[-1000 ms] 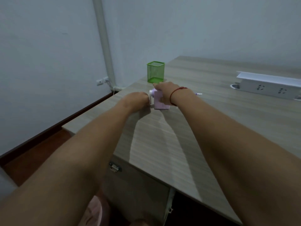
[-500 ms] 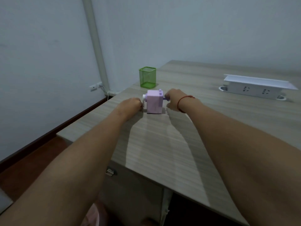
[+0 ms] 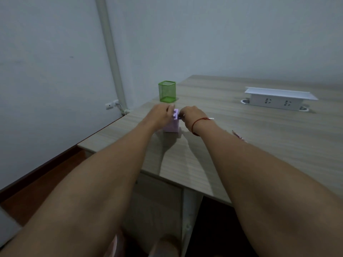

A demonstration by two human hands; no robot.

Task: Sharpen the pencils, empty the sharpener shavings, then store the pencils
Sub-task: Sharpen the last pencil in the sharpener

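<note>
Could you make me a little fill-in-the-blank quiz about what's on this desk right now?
1. The small boxy plastic pencil sharpener between the left hand and right hand is ____ in colour.
2. The square green mesh pencil holder stands ____ the sharpener, nearer the wall.
3. The right wrist wears a thin ____ string bracelet.
4. The long white power strip shows ____ sockets on its front face.

Missing words: pink; behind; red; two

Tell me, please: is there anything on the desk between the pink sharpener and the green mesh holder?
Nothing visible. The sharpener sits just in front of the green holder; only bare desk lies between them, with both hands on the sharpener.
</note>
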